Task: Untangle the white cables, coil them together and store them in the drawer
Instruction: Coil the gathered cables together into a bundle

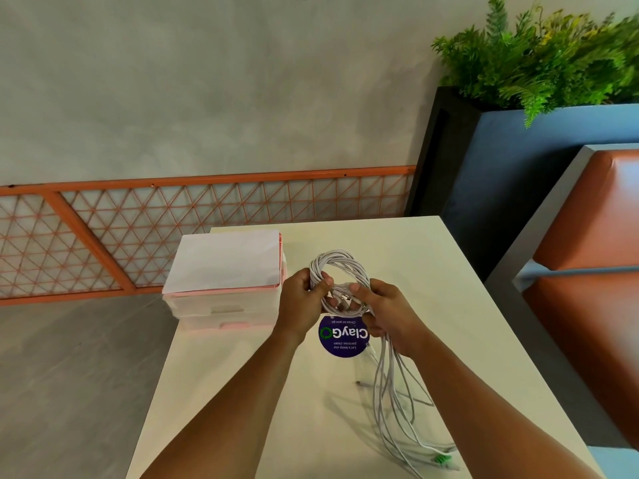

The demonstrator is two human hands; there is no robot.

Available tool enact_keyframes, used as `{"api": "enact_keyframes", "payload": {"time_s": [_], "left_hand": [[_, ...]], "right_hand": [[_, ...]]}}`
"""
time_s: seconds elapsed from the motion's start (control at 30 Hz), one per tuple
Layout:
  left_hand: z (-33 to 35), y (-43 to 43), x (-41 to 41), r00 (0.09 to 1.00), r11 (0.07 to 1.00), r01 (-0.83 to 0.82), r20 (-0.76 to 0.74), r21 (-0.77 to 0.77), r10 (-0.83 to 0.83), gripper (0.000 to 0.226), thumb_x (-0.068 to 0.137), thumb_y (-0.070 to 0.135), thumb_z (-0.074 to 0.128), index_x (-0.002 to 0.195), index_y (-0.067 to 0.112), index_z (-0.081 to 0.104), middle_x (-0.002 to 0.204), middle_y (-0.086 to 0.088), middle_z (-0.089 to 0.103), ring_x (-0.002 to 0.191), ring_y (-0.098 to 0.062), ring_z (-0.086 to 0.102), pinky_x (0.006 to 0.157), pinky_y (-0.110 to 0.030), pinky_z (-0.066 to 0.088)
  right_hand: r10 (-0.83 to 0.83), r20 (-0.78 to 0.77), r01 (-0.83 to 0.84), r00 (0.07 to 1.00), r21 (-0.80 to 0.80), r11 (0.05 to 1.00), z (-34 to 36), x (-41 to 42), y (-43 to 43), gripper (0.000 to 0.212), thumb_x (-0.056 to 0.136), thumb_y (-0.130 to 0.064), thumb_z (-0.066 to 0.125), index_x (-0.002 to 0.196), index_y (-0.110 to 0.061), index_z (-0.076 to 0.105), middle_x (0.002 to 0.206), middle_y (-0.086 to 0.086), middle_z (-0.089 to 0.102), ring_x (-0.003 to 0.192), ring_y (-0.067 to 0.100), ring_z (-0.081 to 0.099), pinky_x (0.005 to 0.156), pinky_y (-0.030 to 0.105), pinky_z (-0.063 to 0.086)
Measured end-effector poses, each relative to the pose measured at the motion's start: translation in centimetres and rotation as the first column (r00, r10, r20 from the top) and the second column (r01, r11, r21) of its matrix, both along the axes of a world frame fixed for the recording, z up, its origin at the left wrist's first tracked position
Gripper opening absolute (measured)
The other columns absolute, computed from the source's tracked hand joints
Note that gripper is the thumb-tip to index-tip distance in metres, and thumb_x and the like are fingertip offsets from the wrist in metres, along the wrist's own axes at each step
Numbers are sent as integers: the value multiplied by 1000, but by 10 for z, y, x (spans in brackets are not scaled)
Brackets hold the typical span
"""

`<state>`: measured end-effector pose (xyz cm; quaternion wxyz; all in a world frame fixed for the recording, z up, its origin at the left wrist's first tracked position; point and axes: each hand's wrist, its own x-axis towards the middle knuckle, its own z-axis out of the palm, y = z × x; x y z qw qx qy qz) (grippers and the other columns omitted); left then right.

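Above the cream tabletop [435, 271], my left hand [304, 300] is gripping the looped white cables [340, 267] with curled fingers so the coil holds, and my right hand [392, 318] is pinching the slack trailing toward five o'clock.

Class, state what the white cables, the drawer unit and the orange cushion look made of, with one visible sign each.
White cables: likely matte plastic-sheathed; they bend into loops. Drawer unit: translucent frosted plastic, pink trim. Orange cushion: probably glossy leatherette; padded, with sheen.

Soft daylight, blurred, warped edges.
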<state>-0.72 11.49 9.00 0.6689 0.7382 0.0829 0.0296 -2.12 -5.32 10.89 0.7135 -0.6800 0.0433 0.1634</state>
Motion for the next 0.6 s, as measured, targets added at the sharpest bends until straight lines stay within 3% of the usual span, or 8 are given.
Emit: {"api": "enact_keyframes", "payload": {"time_s": [0.13,0.27,0.33,0.43,0.6], "left_hand": [[2,-6,0,995,985,-92,60,146,84,13,97,23,62,109,22,66,100,4,72,85,-13,71,75,-39,63],[4,-17,-4,983,970,-160,121,182,140,10,99,19,59,108,19,62,88,14,66,67,8,65,56,-8,50],[2,-21,-6,980,962,-177,131,207,152,15,98,22,60,113,20,61,96,12,67,72,0,67,59,-9,51],[0,-28,-6,977,951,-194,138,239,165,14,96,22,63,110,20,62,101,2,70,78,-19,70,68,-28,62],[3,-24,-3,974,912,-207,167,355,156,10,84,20,69,93,16,65,85,0,64,72,-18,61,59,-27,50]], "right_hand": [[-52,0,52,999,-32,998,0,-1,4,19,94,-21,67,103,-5,64,77,11,67,45,14,41,41,21,32],[-77,8,78,997,-48,996,3,-1,4,13,94,-23,68,99,-12,67,73,8,66,43,13,44,41,21,34],[-104,11,105,994,-81,991,7,0,6,13,93,-22,68,100,-11,65,68,7,64,39,10,48,38,19,34],[-160,30,162,987,-101,982,11,1,8,10,91,-13,69,99,-8,64,64,4,62,36,6,51,35,16,36],[-178,17,179,984,-118,977,11,6,2,15,94,-20,66,85,-8,63,62,8,58,36,9,42,37,19,32]]}}
